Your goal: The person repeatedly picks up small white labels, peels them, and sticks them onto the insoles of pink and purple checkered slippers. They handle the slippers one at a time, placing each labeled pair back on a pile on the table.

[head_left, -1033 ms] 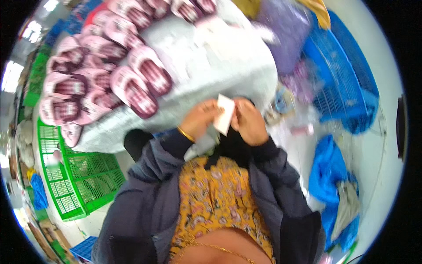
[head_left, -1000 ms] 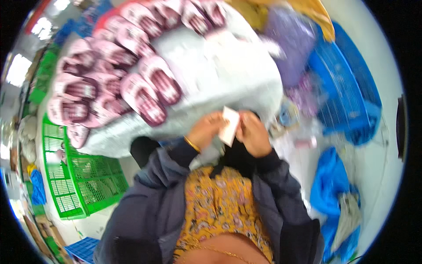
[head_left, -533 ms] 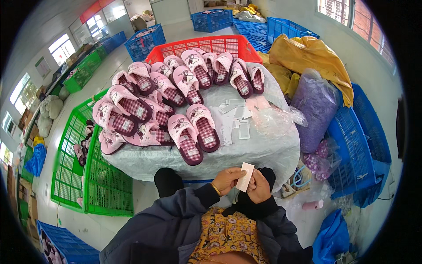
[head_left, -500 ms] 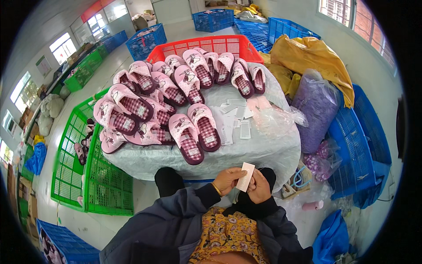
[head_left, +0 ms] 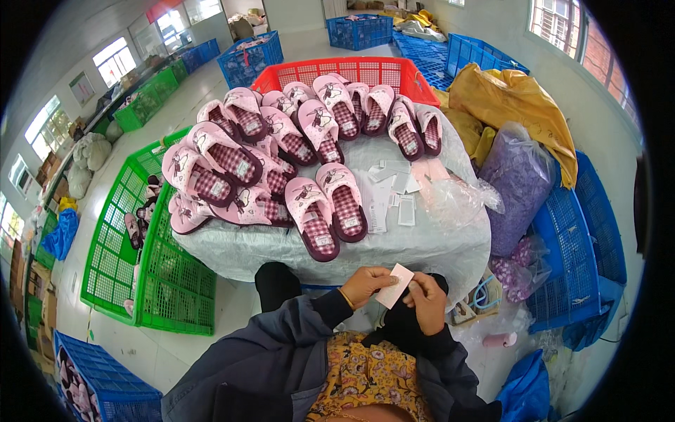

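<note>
**Slipper table, small card held in both hands**

The room was a workshop floor crowded with plastic crates: a green crate (head_left: 151, 274) at the left of the table, a red crate (head_left: 351, 70) behind it, blue crates (head_left: 576, 246) along the right. A table (head_left: 422, 246) under a pale grey cover stood in the middle. Pink slippers (head_left: 281, 155) with plaid insoles lay over most of it in loose rows, one pair (head_left: 330, 214) set nearest the front edge. Just right of that pair lay a scatter of small white tags (head_left: 394, 193), and beside them crumpled clear plastic bags (head_left: 453, 193). A purple bag (head_left: 520, 183) and a yellow sack (head_left: 513, 105) stood to the right of the table.

The person sat close to the near edge of the table, in dark sleeves. Both hands were raised together below that edge. The left hand (head_left: 365, 285) pinched one side of a small pale card (head_left: 394, 285); the right hand (head_left: 427, 302) gripped its other side, fingers closed on it. The card sat tilted between them, off the table.
</note>
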Demonstrator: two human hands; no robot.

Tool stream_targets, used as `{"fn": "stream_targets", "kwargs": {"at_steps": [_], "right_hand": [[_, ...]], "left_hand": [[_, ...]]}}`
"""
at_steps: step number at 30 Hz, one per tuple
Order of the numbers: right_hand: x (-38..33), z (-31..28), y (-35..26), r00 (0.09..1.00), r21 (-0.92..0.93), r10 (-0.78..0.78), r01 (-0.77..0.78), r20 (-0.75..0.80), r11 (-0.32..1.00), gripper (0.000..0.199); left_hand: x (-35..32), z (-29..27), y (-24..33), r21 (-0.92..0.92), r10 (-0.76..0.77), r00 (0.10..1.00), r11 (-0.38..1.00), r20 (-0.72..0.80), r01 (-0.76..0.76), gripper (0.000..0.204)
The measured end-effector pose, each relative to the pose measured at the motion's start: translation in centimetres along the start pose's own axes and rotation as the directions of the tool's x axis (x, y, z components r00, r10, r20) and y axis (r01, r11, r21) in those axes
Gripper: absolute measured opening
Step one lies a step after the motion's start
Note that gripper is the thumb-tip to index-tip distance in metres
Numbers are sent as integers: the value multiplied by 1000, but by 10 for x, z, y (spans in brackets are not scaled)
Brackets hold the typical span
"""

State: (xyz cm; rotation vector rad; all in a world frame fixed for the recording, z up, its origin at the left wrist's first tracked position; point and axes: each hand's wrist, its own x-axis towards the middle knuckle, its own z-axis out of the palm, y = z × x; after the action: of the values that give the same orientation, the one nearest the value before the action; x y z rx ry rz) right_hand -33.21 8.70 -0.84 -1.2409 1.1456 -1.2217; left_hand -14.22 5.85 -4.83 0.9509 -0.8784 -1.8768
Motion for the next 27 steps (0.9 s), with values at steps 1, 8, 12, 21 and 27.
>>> {"fn": "stream_targets", "kwargs": {"at_steps": [1, 8, 12, 21, 27], "right_hand": [[4, -3, 12, 998, -8, 34, -34, 46, 999, 15], [17, -13, 30, 965, -183, 132, -92, 226, 979, 17], [13, -11, 19, 926, -544, -261, 372, 272, 752, 17], [-1, -8, -3, 993, -335, -106, 86, -42, 938, 8], [2, 2, -3, 984, -402, -176, 147, -35, 904, 9]], "left_hand": [[0, 1, 0, 31, 10, 1000, 999, 26, -11, 18], [2, -15, -10, 450, 84, 996, 889, 30, -88, 14], [-5, -6, -12, 184, 57, 998, 982, -40, -49, 15], [-14, 11, 3, 163, 142, 986, 978, -83, -127, 16], [-16, 15, 2, 454, 294, 955, 856, -36, -246, 15]]}}
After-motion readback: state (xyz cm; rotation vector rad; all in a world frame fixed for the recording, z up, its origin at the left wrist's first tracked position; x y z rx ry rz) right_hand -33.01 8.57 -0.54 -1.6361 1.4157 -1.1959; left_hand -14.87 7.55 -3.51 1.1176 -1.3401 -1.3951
